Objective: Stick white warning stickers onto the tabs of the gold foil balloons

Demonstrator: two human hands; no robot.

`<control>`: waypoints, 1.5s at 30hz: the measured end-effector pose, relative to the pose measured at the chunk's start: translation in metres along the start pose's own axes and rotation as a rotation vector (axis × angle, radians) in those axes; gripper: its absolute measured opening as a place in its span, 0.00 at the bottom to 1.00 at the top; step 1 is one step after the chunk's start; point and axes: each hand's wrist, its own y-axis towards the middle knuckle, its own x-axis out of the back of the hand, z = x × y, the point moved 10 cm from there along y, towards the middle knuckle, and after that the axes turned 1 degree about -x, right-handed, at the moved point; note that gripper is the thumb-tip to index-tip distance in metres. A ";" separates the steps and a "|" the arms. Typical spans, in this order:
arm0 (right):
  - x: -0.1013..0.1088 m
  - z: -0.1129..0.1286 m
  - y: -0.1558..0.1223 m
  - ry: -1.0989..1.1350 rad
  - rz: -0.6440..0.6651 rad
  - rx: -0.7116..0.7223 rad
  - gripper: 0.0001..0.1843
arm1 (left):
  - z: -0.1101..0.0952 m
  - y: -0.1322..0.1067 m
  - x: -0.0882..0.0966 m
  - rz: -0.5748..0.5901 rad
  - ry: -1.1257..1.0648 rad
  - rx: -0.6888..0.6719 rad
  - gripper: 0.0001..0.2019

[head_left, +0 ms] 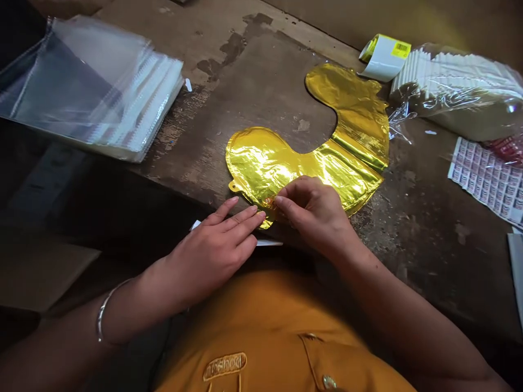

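Note:
A flat, uninflated gold foil balloon [286, 158], curved like a hook, lies near the table's front edge. My left hand [224, 237] rests palm down with fingers stretched out, their tips at the balloon's lower edge. Beside it, my right hand [314, 212] is closed in a pinch, thumb and forefinger together over the foil. A tiny reddish mark or piece shows at those fingertips, too small to name. Part of the balloon's lower right side is hidden behind my right hand. A small tab with a hole [234, 186] sticks out at the balloon's left end.
A stack of clear plastic bags [134, 103] lies at the left. On the right are a roll with a barcode label [386, 57], a plastic bag of white sticks [457, 81] and a sheet of printed stickers [486, 177]. The worn brown table [278, 81] has its front edge near my body.

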 end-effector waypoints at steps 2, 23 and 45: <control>0.003 0.003 -0.001 -0.042 -0.010 0.008 0.06 | -0.002 0.002 0.002 -0.007 0.005 -0.011 0.12; -0.006 0.007 0.001 -0.111 0.026 0.009 0.07 | -0.004 0.009 0.006 -0.018 0.025 -0.047 0.14; -0.009 0.009 0.005 -0.357 0.004 -0.020 0.13 | -0.006 0.012 0.008 -0.032 0.031 -0.047 0.14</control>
